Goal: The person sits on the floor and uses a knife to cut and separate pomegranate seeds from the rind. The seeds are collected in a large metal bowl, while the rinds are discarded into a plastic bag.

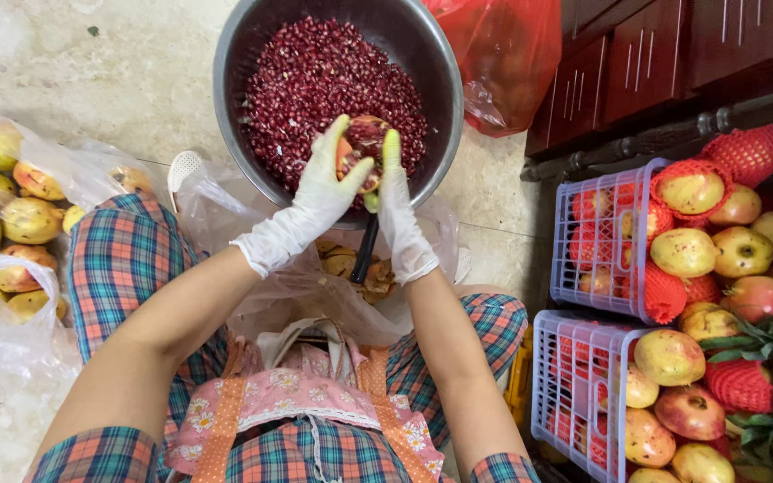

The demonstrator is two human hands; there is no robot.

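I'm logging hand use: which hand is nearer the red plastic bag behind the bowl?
Right. The right hand is on the pomegranate piece's side facing the red bag; the left hand grips the piece's far side.

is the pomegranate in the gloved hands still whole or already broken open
Broken open. The pomegranate shows red seeds and pale inner pith between the left hand and right hand, above the metal bowl of seeds.

Both forearms are bare and reach forward from the lap, angling in toward each other. The left hand (322, 192) is in a white glove, fingers spread and curled around. The right hand (397, 215) is gloved too, index finger pointing straight up, thumb tucked in.
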